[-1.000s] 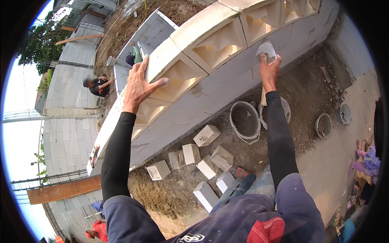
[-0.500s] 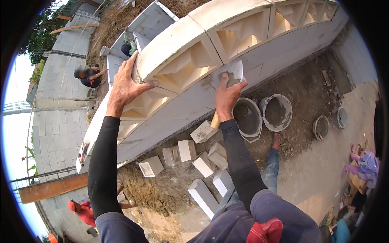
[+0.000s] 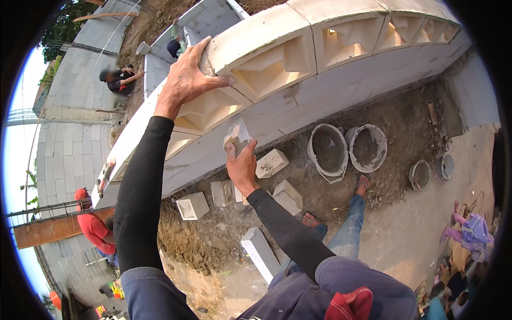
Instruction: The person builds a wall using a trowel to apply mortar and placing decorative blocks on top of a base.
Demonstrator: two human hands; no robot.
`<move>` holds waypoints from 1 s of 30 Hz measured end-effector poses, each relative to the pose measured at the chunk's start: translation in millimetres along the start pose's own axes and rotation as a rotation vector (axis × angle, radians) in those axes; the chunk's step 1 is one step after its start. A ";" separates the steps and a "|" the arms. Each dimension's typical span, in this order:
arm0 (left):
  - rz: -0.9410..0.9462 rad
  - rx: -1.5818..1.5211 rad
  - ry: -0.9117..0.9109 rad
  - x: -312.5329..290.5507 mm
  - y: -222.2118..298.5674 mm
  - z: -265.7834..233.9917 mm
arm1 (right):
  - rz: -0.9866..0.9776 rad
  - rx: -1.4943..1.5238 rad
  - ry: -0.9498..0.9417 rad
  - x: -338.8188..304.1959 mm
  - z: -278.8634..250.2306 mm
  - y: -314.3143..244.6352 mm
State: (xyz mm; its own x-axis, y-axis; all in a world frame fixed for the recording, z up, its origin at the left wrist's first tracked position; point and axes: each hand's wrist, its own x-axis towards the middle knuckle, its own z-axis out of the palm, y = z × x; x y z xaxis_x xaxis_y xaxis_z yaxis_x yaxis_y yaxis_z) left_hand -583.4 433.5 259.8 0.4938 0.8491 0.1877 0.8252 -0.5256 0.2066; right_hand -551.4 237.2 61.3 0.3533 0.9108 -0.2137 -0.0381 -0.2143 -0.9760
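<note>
My left hand [image 3: 188, 81] grips the end of a cream ventilation block [image 3: 274, 66] in the top row of the wall, fingers over the upper edge and thumb on the front. Beside it, a lower-left ventilation block [image 3: 213, 106] continues the row. My right hand [image 3: 242, 169] is closed round a trowel [image 3: 238, 133], its handle hidden by the hand. Grey mortar lies on the blade, which is just in front of the wall's face [image 3: 272, 114], below the row; I cannot tell whether it touches.
Two mortar buckets [image 3: 328, 152] [image 3: 367, 148] stand on the dirt near my feet. Several loose blocks [image 3: 193, 206] and a long white block [image 3: 260, 253] lie below the wall. A hammer-like tool [image 3: 105, 175] rests on the wall's left end. Co-workers [image 3: 120, 80] [image 3: 96, 229] are at the left.
My right hand has brought the trowel left and down along the wall. My left hand stays on the block. The co-worker in red has moved up in the picture.
</note>
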 end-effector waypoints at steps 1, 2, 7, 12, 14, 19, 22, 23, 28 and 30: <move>-0.072 -0.002 -0.086 1.3 7.0 -5.5 | 0.002 0.034 0.004 -2.3 -2.4 -0.9; -0.037 0.008 -0.056 2.6 2.2 4.1 | 0.003 0.067 0.009 -0.3 -10.4 0.5; 0.029 0.023 0.084 -8.5 -1.9 5.9 | -0.270 -0.451 -0.014 14.5 -115.0 13.4; -0.124 -0.288 0.119 -10.4 7.2 1.1 | -0.772 -0.699 0.053 30.1 -166.0 -86.6; -0.148 -0.314 0.062 -10.5 11.4 -6.0 | -0.910 -0.743 0.074 40.0 -163.6 -111.7; -0.135 -0.222 0.110 -4.0 2.2 5.2 | -0.987 -0.804 0.151 48.2 -138.2 -126.8; -0.116 -0.226 0.141 1.2 3.6 16.5 | -1.010 -0.814 0.254 58.7 -122.6 -104.6; -0.113 -0.210 0.155 1.2 0.7 16.6 | -1.011 -0.816 0.290 61.2 -116.1 -96.3; -0.054 -0.178 0.269 -3.2 -3.2 18.4 | -1.044 -0.908 0.313 74.3 -103.8 -41.6; -0.064 -0.146 0.224 -6.3 0.9 14.1 | -1.046 -0.949 0.266 76.2 -105.4 -22.2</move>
State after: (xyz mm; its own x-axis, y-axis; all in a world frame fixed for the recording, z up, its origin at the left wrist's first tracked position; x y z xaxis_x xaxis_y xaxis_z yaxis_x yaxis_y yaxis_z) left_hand -581.9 428.5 245.3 0.3555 0.8567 0.3738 0.7966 -0.4869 0.3583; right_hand -425.1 274.1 71.0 -0.0054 0.7249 0.6888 0.9320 0.2533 -0.2592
